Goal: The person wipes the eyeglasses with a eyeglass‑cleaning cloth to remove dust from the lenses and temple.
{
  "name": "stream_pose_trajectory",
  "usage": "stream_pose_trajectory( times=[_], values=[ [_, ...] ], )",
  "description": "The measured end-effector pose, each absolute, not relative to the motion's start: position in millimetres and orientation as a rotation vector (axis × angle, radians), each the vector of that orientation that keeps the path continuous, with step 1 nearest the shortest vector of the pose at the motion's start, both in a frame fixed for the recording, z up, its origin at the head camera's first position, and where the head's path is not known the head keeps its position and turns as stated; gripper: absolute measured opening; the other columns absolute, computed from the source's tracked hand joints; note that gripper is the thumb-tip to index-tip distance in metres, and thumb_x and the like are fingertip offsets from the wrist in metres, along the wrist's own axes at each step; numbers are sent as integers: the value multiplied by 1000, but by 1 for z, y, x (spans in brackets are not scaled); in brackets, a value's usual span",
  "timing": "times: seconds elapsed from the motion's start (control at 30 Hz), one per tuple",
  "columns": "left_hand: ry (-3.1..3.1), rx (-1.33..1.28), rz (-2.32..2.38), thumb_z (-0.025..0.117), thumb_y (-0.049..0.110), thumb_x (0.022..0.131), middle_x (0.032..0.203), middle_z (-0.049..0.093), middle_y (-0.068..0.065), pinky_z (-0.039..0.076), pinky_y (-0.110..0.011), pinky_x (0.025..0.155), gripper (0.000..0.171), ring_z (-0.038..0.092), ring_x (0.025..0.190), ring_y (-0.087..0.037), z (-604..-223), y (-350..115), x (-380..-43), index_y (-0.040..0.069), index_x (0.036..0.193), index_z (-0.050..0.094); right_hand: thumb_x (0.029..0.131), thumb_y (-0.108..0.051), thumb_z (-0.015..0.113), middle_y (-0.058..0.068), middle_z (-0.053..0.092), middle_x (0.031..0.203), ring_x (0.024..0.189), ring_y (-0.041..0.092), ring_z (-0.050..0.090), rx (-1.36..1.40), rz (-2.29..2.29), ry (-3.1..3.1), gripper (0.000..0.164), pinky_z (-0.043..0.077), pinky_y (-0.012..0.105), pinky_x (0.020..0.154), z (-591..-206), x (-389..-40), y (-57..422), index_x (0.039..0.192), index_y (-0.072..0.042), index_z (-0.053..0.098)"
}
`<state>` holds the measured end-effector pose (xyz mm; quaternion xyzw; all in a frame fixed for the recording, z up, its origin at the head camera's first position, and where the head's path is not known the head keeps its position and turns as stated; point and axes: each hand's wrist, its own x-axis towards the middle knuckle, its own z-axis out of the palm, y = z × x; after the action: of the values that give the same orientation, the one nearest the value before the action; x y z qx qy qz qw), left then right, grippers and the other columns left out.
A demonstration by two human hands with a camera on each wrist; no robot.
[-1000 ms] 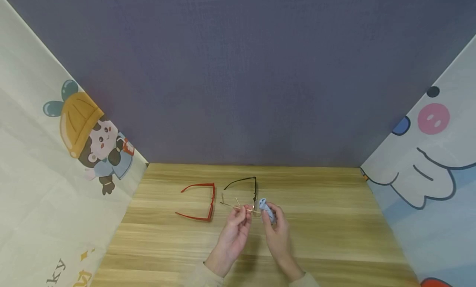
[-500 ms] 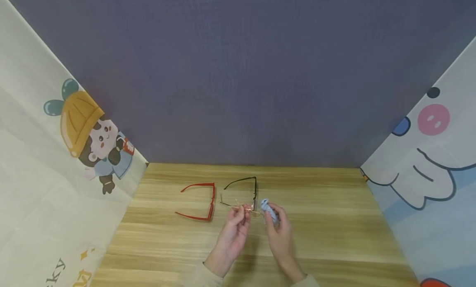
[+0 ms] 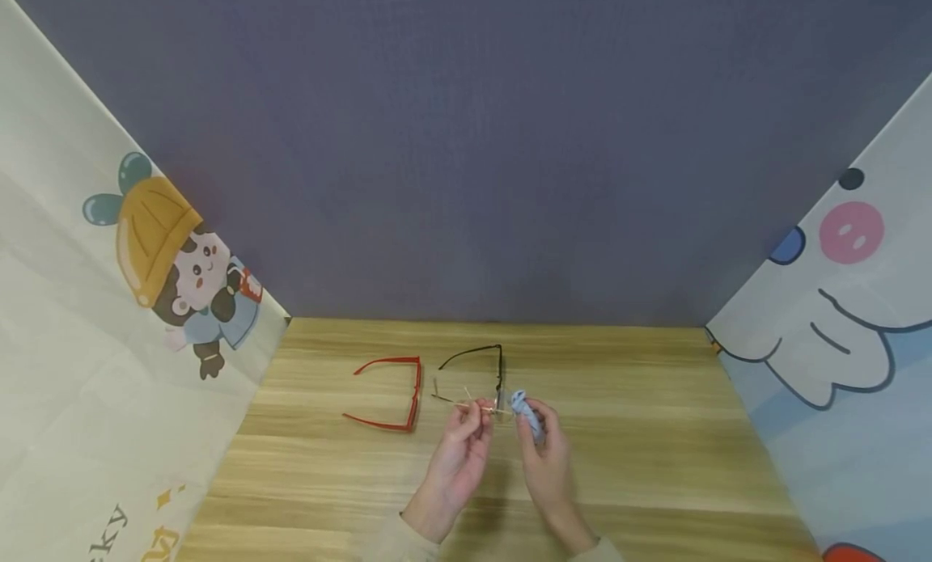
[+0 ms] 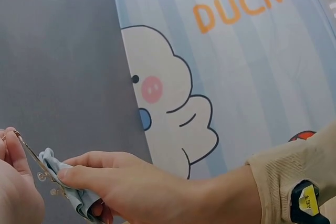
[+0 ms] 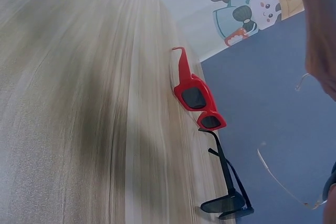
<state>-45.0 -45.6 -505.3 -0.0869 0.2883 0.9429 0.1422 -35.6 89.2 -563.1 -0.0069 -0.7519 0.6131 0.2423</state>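
Thin gold-framed eyeglasses (image 4: 31, 153) are held up above the table. My left hand (image 3: 459, 461) pinches their frame between thumb and fingers, with a gold temple (image 5: 278, 179) reaching out toward the left. A crumpled light blue cloth (image 3: 528, 414) is in my right hand (image 3: 548, 463), bunched between thumb and fingers. In the left wrist view the cloth wraps over the far lens end of the eyeglasses, with clear nose pads (image 4: 42, 176) showing beside it. That end is partly hidden by cloth and fingers.
Red sunglasses (image 5: 208, 98) with dark lenses lie on the wooden table (image 3: 641, 433), left of my hands. Black-framed glasses (image 5: 224, 203) lie beside them, just beyond the gold pair. A grey panel (image 3: 466, 182) rises behind the table, with printed cloth walls at both sides.
My right hand has shifted slightly to the right with the cloth. The left hand stays nearly in place, and the gold eyeglasses have tilted a little. The red and black glasses lie where they were.
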Motion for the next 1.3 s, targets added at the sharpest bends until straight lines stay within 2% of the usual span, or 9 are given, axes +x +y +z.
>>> stream_pose_trajectory(
  times=[0.23, 0.6, 0.9, 1.13, 1.3],
  values=[
    [802, -226, 2724, 51, 6, 106, 104, 65, 2, 51, -11, 92, 6, 62, 91, -3, -504, -45, -43, 6, 112, 49, 102, -5, 63, 4, 65, 94, 76, 10, 55, 3, 1735, -2039, 24, 51, 22, 64, -569, -35, 94, 126, -5, 61],
    [761, -287, 2726, 49, 4, 107, 103, 66, 1, 51, -10, 90, 5, 62, 88, -3, -501, -47, -43, 8, 108, 51, 103, -7, 61, 11, 64, 96, 73, 10, 53, -72, 1777, -2040, 25, 50, 22, 60, -579, -42, 99, 128, -5, 60],
    [697, -328, 2729, 50, 4, 106, 103, 66, 1, 52, -10, 88, 7, 62, 86, -3, -499, -48, -43, 6, 113, 51, 106, -17, 60, 10, 65, 103, 77, 25, 59, -165, 1851, -2064, 27, 55, 29, 60, -578, -42, 100, 132, -9, 57],
    [666, -329, 2731, 52, 3, 105, 104, 66, -1, 52, -10, 89, 8, 63, 87, -4, -500, -48, -44, 5, 113, 50, 104, -13, 63, 5, 64, 99, 73, 14, 54, -75, 1797, -2064, 26, 50, 24, 59, -564, -37, 94, 129, -8, 59],
    [657, -315, 2734, 53, 5, 105, 104, 66, -1, 52, -10, 90, 5, 63, 88, -4, -500, -48, -44, 6, 110, 52, 103, -8, 62, 3, 64, 99, 74, 13, 54, -60, 1827, -2024, 25, 50, 23, 60, -562, -36, 92, 128, -6, 60]
  ],
)
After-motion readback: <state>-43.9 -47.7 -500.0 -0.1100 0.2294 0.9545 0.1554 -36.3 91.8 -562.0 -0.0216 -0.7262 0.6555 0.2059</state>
